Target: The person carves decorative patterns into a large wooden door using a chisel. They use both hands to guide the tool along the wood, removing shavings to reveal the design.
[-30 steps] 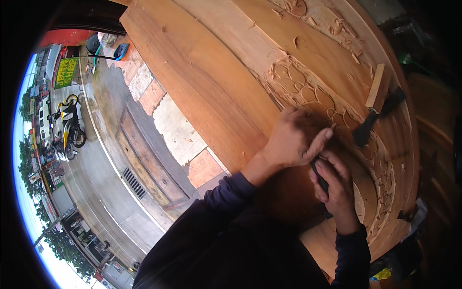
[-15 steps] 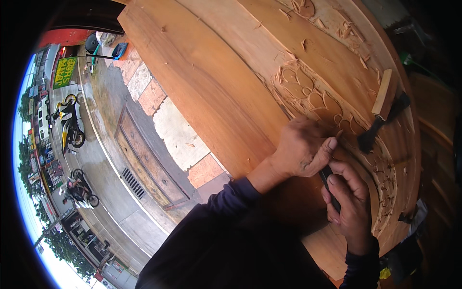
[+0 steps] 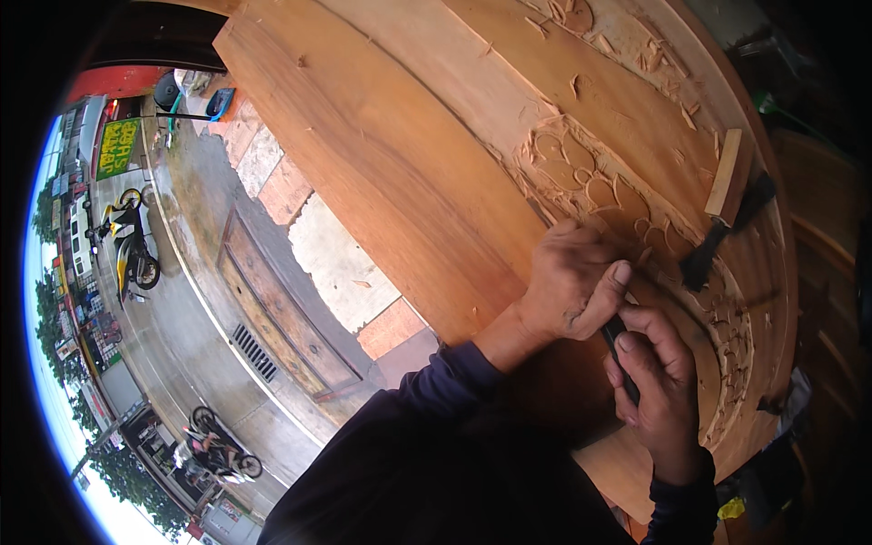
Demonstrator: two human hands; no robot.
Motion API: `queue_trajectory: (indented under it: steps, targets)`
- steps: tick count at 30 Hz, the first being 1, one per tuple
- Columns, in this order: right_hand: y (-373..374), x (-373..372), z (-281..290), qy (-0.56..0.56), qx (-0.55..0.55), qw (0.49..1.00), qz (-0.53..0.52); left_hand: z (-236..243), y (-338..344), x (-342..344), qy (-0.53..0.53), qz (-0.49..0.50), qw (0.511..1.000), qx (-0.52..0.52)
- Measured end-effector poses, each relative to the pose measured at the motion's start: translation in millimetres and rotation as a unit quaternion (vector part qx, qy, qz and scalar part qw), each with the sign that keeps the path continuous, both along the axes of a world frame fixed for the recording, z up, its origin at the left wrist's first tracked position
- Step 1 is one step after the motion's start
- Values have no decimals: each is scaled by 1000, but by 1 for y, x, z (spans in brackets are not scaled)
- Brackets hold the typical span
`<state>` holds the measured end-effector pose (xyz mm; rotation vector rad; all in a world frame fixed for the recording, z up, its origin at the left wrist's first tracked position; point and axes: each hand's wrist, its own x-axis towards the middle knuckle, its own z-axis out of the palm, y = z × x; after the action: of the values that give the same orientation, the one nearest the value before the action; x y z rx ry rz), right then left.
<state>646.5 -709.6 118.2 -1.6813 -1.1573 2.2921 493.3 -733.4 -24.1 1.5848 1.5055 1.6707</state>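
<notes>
A large wooden panel (image 3: 409,173) lies under my hands, with carved bands of rounded, scale-like shapes (image 3: 568,159) and curled shavings. My left hand (image 3: 577,282) is closed around the front of a dark carving chisel (image 3: 621,363), low over the carved band. My right hand (image 3: 661,372) grips the chisel's rear part, thumb along it. The cutting tip is hidden beneath my left hand. Right of the hands, on the panel, rests a brush (image 3: 725,186) with a pale wooden handle and dark bristles.
Wood chips (image 3: 654,59) are scattered over the panel's far right. Past its left edge are paving tiles (image 3: 336,254), a wooden board (image 3: 282,309) and a drain grate (image 3: 252,352). On the road are a yellow-and-black motorcycle (image 3: 134,245) and another motorcycle (image 3: 218,445) with a rider.
Both hands keep their hold on the chisel, almost in the same place. On the road, the ridden motorcycle has moved down and right in the picture. The view has shifted slightly.
</notes>
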Motion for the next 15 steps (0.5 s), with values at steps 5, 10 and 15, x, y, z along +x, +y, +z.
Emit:
queue_trajectory:
  steps: [5,10,15]
  targets:
    - [-2,5,-49,63,22,997,-28,-1,3,-9,64,13,994,-82]
    - [-4,2,-15,23,15,1000,-8,3,0,-2,-9,16,1000,-20]
    - [-22,-11,-27,31,29,998,-38,-5,-6,-12,-33,0,999,-18]
